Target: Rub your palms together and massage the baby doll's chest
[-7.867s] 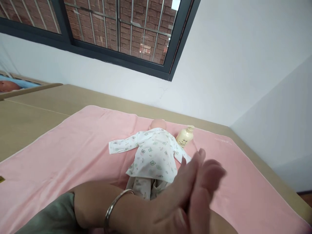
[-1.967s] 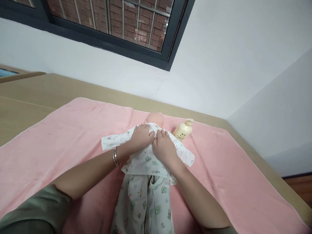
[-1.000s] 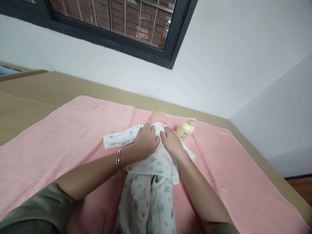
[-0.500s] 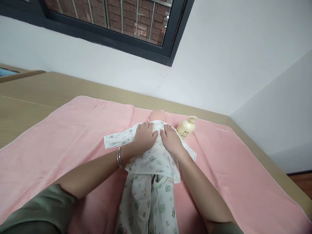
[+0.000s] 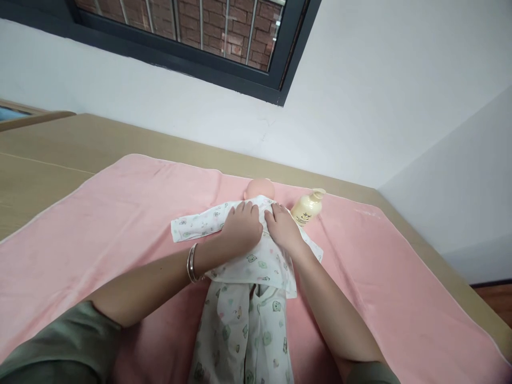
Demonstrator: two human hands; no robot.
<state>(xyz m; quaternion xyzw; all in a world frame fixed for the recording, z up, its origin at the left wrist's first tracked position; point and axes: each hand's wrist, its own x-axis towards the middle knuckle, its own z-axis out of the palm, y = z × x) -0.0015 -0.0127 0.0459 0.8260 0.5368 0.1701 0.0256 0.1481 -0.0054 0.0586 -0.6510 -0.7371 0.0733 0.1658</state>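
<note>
Change: since half a second ago both hands have slid slightly down the doll's back, and the view has shifted a little; nothing else has moved.
Towel: the pink towel [image 5: 100, 224] covers the wooden surface across the frame.
Left hand: the left hand [image 5: 242, 230], flat and open with fingers spread, presses on the doll's upper back, just left of centre.
Doll: the doll [image 5: 250, 266] lies face down at the centre, in printed clothes; it looks light and soft, best held under the torso.
Right hand: the right hand [image 5: 285, 230], also flat and open, lies beside the left, almost touching.
Bottle: the cream bottle [image 5: 307, 208] lies just right of the doll's head.
</note>
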